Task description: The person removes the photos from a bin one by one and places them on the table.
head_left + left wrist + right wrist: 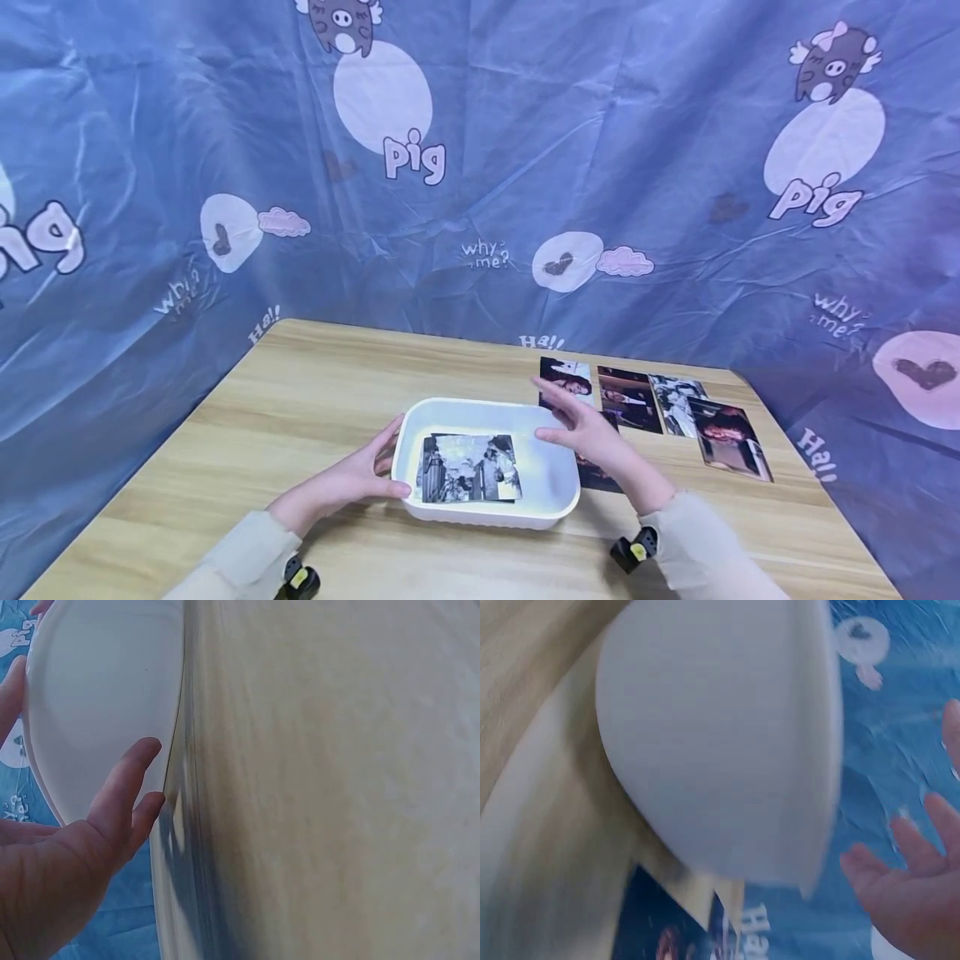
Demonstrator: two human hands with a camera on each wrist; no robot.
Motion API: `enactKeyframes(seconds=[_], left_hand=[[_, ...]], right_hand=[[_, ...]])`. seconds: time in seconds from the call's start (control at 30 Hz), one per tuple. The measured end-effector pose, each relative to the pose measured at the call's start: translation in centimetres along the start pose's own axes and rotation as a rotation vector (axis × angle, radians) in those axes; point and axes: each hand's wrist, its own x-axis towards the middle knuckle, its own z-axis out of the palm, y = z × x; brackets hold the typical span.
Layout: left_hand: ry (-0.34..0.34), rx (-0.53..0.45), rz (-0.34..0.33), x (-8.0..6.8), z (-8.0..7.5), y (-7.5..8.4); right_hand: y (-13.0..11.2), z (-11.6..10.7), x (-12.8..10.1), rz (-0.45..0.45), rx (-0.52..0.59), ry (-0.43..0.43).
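A white rectangular tray (558, 497) sits on the wooden table (315, 400) and holds a small stack of photos, a black-and-white one (468, 467) on top. My left hand (358, 477) rests with straight fingers against the tray's left wall (105, 712), holding nothing. My right hand (581, 421) hovers over the tray's right rim with fingers spread and empty; the right wrist view shows its fingers (900, 889) apart from the tray's outer wall (720, 742).
A row of several photos (660, 408) lies on the table to the right of the tray, one dark print (600, 477) partly under my right wrist. A blue printed cloth (480, 167) walls in the table at the back and sides.
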Motion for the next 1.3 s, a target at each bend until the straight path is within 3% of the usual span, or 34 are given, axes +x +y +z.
enactKeyframes(seconds=[0.2,0.33,0.63,0.87,1.3], left_hand=[[-0.007,-0.006,0.002,0.2,0.0,0.1],[-0.015,-0.004,0.005,0.2,0.0,0.2],[-0.019,-0.007,0.002,0.1,0.1,0.1],[-0.031,-0.014,0.018,-0.1,0.1,0.0],[-0.025,0.000,0.027,0.0,0.1,0.1]], right_hand=[[0.3,2.3,1.1,-0.055,-0.150,-0.196],[0.9,3.6,1.6,-0.070,-0.204,-0.266],[1.9,5.6,2.1,-0.017,-0.404,-0.293],[1.8,6.9,2.1,-0.056,-0.667,-0.280],[1.7,7.1,2.2,0.023,-0.714,-0.282]])
